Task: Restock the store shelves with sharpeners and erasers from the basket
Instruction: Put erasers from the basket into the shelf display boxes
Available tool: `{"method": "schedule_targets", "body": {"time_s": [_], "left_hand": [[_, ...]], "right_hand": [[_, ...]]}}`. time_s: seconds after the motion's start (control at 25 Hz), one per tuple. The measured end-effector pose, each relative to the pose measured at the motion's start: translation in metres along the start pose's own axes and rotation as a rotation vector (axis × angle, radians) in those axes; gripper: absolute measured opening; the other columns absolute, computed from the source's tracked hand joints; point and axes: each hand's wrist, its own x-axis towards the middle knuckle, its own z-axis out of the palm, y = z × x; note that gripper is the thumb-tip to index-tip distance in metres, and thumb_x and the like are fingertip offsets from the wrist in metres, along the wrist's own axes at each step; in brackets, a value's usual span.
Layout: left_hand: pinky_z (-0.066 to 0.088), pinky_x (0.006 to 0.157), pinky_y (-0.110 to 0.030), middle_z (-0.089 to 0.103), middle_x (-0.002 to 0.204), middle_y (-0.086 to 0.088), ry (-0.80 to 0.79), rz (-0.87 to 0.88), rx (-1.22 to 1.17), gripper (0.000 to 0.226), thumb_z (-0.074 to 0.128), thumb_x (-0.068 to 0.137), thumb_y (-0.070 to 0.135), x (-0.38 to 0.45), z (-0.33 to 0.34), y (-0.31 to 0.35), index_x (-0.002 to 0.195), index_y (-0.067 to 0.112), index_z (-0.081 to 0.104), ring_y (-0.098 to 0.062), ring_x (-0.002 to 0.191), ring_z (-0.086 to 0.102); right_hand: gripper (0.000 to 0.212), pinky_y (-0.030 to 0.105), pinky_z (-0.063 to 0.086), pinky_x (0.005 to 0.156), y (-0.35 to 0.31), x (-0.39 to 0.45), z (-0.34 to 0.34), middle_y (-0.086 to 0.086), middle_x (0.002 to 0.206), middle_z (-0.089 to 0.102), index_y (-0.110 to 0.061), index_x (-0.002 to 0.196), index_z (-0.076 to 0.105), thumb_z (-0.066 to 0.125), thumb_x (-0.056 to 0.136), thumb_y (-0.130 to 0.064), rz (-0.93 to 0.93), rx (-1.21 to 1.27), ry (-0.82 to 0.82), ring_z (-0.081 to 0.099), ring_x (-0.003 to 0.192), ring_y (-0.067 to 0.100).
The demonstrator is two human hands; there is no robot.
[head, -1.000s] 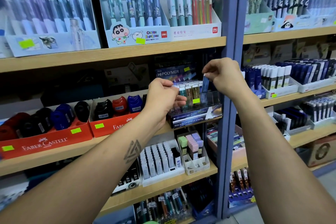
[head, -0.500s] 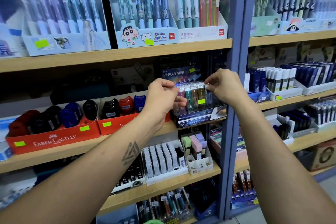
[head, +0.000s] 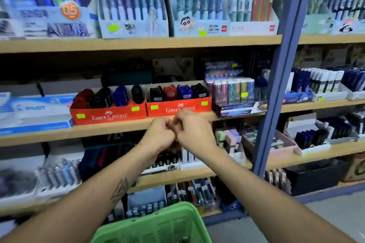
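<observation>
Left hand (head: 161,134) and right hand (head: 194,131) touching, fingers curled, at the shelf's (head: 110,129) front edge above the green basket (head: 158,227); held item can't tell.

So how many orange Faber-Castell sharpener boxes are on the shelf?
2. Both sit side by side on the middle shelf: the left box, and the right box just above the hands. More may be hidden elsewhere.

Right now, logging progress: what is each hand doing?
Left hand: fingers curled, contents cannot be told.
Right hand: fingers curled, contents cannot be told.
</observation>
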Motion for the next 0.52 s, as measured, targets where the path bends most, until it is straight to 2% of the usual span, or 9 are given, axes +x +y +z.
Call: {"method": "schedule_targets", "body": {"time_s": [0.08,0.16,0.24,0.32,0.4,0.48,0.52], "left_hand": [[0.054,0.052,-0.032,0.070,0.082,-0.021,-0.111,-0.164,0.166,0.014,0.052,0.091,-0.006,-0.014,-0.015,-0.057,0.090,0.003,0.063,-0.027,0.057,0.067],[0.054,0.046,-0.026,0.068,0.084,-0.019,-0.288,-0.283,0.312,0.013,0.056,0.090,-0.006,-0.030,-0.019,-0.122,0.093,0.005,0.062,-0.018,0.051,0.067],[0.053,0.043,-0.024,0.065,0.080,-0.018,-0.466,-0.358,0.427,0.014,0.056,0.091,-0.005,-0.047,-0.010,-0.183,0.092,0.008,0.058,-0.010,0.045,0.063],[0.044,0.040,-0.022,0.058,0.073,-0.014,-0.592,-0.413,0.523,0.015,0.057,0.088,-0.006,-0.064,0.002,-0.239,0.082,0.008,0.058,-0.012,0.047,0.057],[0.043,0.043,-0.023,0.059,0.080,-0.013,-0.684,-0.438,0.617,0.007,0.062,0.085,-0.003,-0.078,0.018,-0.286,0.088,0.003,0.064,-0.019,0.063,0.058],[0.048,0.051,-0.026,0.062,0.089,-0.011,-0.747,-0.448,0.669,0.016,0.070,0.086,0.002,-0.088,0.031,-0.321,0.101,0.000,0.066,-0.022,0.073,0.059],[0.050,0.056,-0.029,0.061,0.091,-0.012,-0.757,-0.455,0.669,0.017,0.072,0.085,0.003,-0.091,0.036,-0.335,0.100,0.003,0.064,-0.024,0.075,0.060]], "right_hand": [[0.016,0.034,0.050,0.068,-0.001,-0.032,0.043,0.005,0.095,0.071,-0.023,0.092,0.069,0.055,0.087,-0.019,0.094,-0.015,-0.266,0.064,0.090,0.031],[0.021,0.031,0.053,0.073,0.007,-0.073,0.089,0.007,0.096,0.073,-0.020,0.093,0.075,0.057,0.084,-0.013,0.144,0.012,-0.566,0.067,0.093,0.029],[0.024,0.026,0.050,0.074,0.016,-0.119,0.131,0.010,0.100,0.074,-0.014,0.098,0.077,0.060,0.084,-0.008,0.124,-0.037,-0.858,0.069,0.096,0.026],[0.021,0.030,0.051,0.074,0.027,-0.168,0.173,0.013,0.102,0.072,-0.010,0.102,0.075,0.062,0.086,-0.010,0.110,-0.129,-1.125,0.068,0.095,0.029],[0.019,0.034,0.052,0.075,0.040,-0.207,0.206,0.016,0.102,0.070,-0.005,0.103,0.072,0.065,0.087,-0.012,0.085,-0.185,-1.284,0.067,0.094,0.032],[0.024,0.036,0.052,0.081,0.055,-0.232,0.231,0.020,0.106,0.069,-0.001,0.107,0.071,0.064,0.087,-0.012,0.052,-0.202,-1.350,0.066,0.099,0.035],[0.025,0.035,0.051,0.083,0.061,-0.240,0.241,0.022,0.106,0.068,0.001,0.107,0.071,0.062,0.087,-0.010,0.049,-0.218,-1.371,0.066,0.100,0.036]]}}
